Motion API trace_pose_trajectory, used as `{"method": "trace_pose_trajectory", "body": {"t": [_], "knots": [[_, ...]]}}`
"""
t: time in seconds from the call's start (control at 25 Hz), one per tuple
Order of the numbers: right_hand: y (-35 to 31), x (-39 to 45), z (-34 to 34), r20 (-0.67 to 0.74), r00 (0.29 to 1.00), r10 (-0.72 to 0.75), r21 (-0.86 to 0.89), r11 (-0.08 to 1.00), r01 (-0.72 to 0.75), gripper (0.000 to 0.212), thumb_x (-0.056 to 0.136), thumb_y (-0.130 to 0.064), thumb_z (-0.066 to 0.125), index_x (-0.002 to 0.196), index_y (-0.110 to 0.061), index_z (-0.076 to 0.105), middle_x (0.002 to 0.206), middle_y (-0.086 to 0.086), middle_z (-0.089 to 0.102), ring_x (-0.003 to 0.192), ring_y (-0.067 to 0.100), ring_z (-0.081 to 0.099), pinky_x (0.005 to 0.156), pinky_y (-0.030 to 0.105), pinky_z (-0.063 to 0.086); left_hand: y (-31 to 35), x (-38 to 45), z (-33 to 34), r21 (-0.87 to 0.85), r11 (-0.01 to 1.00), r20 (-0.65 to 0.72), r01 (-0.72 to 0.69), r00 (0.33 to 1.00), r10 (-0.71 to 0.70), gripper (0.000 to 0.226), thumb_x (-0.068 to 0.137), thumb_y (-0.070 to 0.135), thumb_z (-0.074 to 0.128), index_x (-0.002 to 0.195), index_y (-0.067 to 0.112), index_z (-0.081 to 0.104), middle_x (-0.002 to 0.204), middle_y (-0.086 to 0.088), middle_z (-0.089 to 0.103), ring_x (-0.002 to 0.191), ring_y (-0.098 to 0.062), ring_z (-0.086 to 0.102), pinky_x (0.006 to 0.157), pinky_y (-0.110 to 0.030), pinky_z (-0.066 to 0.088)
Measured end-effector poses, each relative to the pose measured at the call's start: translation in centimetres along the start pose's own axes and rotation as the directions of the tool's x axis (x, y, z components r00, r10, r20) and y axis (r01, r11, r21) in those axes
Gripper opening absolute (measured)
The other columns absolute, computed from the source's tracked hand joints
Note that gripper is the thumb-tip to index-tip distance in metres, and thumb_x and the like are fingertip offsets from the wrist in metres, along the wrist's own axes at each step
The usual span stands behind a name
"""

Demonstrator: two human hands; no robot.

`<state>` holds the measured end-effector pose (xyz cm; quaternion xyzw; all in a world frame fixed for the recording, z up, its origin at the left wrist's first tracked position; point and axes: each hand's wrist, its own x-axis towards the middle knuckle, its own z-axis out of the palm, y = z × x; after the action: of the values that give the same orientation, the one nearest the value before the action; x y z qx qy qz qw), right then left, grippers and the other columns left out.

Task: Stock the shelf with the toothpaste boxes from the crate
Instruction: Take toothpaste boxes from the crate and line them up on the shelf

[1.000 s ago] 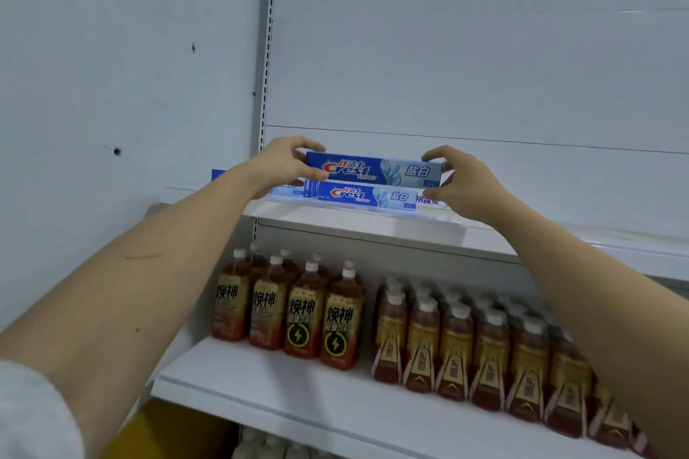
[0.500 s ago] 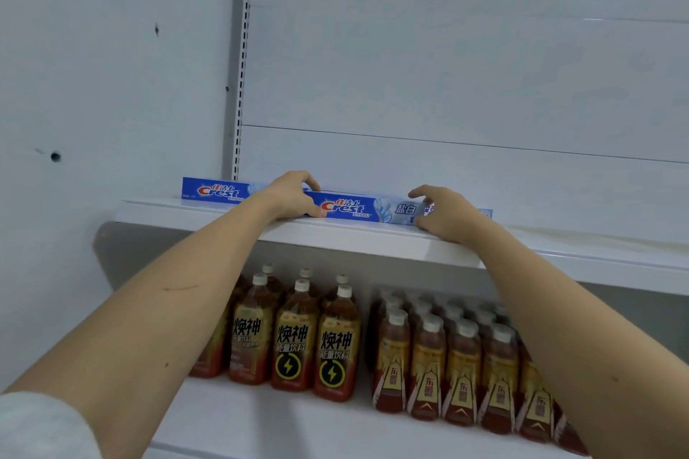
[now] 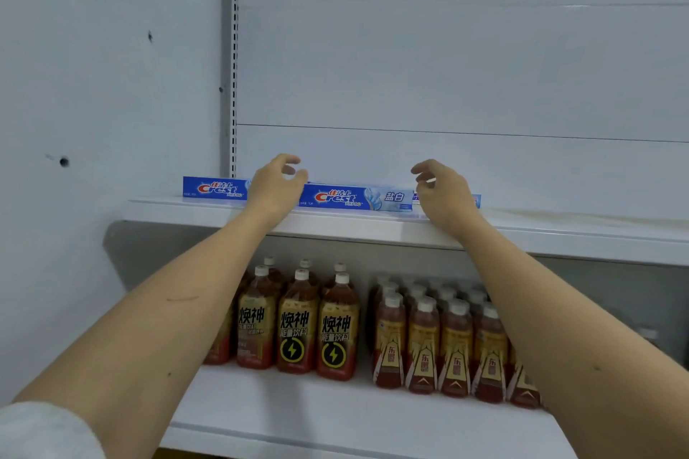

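A blue Crest toothpaste box [image 3: 358, 197] lies lengthwise on the upper white shelf [image 3: 373, 225], between my two hands. Another blue box [image 3: 214, 187] lies at the shelf's far left end. A sliver of a third box [image 3: 476, 200] shows behind my right hand. My left hand [image 3: 276, 184] hovers just above the left end of the middle box with loosely curled fingers and holds nothing. My right hand [image 3: 443, 190] hangs over the box's right end, fingers relaxed and free. The crate is out of view.
The lower shelf [image 3: 298, 414] carries rows of amber drink bottles [image 3: 298, 324] on the left and smaller bottles [image 3: 440, 343] on the right. A slotted upright [image 3: 234, 67] runs up the back panel. The upper shelf stretches bare to the right.
The box went from held in the air to lying on the upper shelf. Both hands have since let go and lifted slightly off its ends.
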<state>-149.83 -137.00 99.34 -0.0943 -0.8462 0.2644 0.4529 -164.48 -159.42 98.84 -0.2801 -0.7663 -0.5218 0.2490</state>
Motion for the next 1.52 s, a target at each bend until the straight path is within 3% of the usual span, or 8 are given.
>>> {"method": "trace_pose_trajectory", "body": {"t": [0.08,0.2,0.36,0.52,0.84,0.96,1.2,1.52], "knots": [[-0.5,-1.3,-0.8,-0.010,1.000,0.019,0.200,0.980,-0.016,0.031,0.097,-0.012,0.043,0.121,-0.019,0.060,0.112,-0.001,0.062,0.093,0.018,0.060,0.068,0.017,0.048,0.7,-1.3,-0.4,-0.134,0.990,-0.104,0.043,0.993,-0.058,0.035,0.101,0.030,0.048,0.134,0.020,0.052,0.133,0.002,0.056,0.113,-0.010,0.048,0.085,-0.026,0.040],[-1.1,-3.2,-2.0,0.045,0.997,0.060,0.473,0.878,-0.074,0.030,0.097,-0.022,0.046,0.124,-0.023,0.058,0.118,-0.001,0.061,0.108,0.018,0.061,0.094,0.034,0.053,1.9,-4.1,-0.7,-0.296,0.948,-0.125,0.118,0.979,-0.161,0.037,0.102,0.029,0.042,0.137,0.022,0.051,0.141,0.004,0.050,0.119,-0.006,0.043,0.089,-0.016,0.035],[-1.4,-7.7,-3.5,0.219,0.974,0.065,0.699,0.686,-0.202,0.035,0.102,-0.029,0.040,0.133,-0.021,0.055,0.129,0.002,0.059,0.119,0.018,0.057,0.100,0.035,0.048,4.2,-9.9,-0.1,-0.412,0.894,-0.101,0.175,0.966,-0.236,0.043,0.103,0.035,0.037,0.143,0.022,0.047,0.147,0.007,0.045,0.130,-0.007,0.039,0.100,-0.020,0.027],[0.5,-13.8,-3.0,0.373,0.924,0.084,0.712,0.613,-0.343,0.042,0.104,-0.038,0.033,0.138,-0.024,0.053,0.136,-0.002,0.057,0.125,0.017,0.052,0.106,0.040,0.040,4.8,-16.5,2.0,-0.462,0.841,-0.057,0.281,0.937,-0.344,0.046,0.102,0.043,0.037,0.144,0.025,0.046,0.148,0.007,0.045,0.138,-0.008,0.034,0.110,-0.029,0.022],[5.6,-23.7,-1.3,0.557,0.814,0.165,0.604,0.592,-0.534,0.048,0.105,-0.044,0.028,0.144,-0.024,0.046,0.146,-0.001,0.048,0.135,0.019,0.044,0.111,0.044,0.035,1.5,-26.7,5.0,-0.384,0.775,0.104,0.502,0.857,-0.504,0.051,0.103,0.051,0.025,0.146,0.030,0.042,0.150,0.004,0.042,0.140,-0.017,0.033,0.100,-0.032,0.023],[6.8,-26.8,-0.2,0.583,0.771,0.257,0.548,0.576,-0.607,0.049,0.105,-0.046,0.028,0.144,-0.023,0.047,0.146,0.000,0.048,0.135,0.021,0.043,0.110,0.046,0.036,0.2,-30.2,6.0,-0.328,0.750,0.181,0.574,0.817,-0.547,0.053,0.104,0.049,0.021,0.148,0.025,0.040,0.150,0.000,0.044,0.141,-0.019,0.032,0.111,-0.038,0.021],[8.8,-37.3,4.4,0.662,0.619,0.422,0.400,0.499,-0.769,0.051,0.103,-0.050,0.029,0.144,-0.025,0.046,0.147,-0.002,0.047,0.135,0.021,0.043,0.114,0.050,0.032,-5.4,-39.7,7.6,-0.244,0.587,0.352,0.772,0.634,-0.688,0.056,0.104,0.052,0.018,0.150,0.026,0.035,0.153,-0.002,0.039,0.143,-0.024,0.028,0.114,-0.045,0.019],[14.1,-55.0,8.7,0.723,0.313,0.616,0.121,0.333,-0.935,0.054,0.102,-0.054,0.029,0.146,-0.027,0.044,0.151,-0.001,0.043,0.138,0.023,0.039,0.113,0.048,0.029,-15.4,-57.0,11.0,-0.016,0.309,0.491,0.951,0.276,-0.826,0.057,0.103,0.052,0.021,0.150,0.024,0.036,0.151,-0.003,0.041,0.142,-0.026,0.030,0.114,-0.045,0.018]]}}
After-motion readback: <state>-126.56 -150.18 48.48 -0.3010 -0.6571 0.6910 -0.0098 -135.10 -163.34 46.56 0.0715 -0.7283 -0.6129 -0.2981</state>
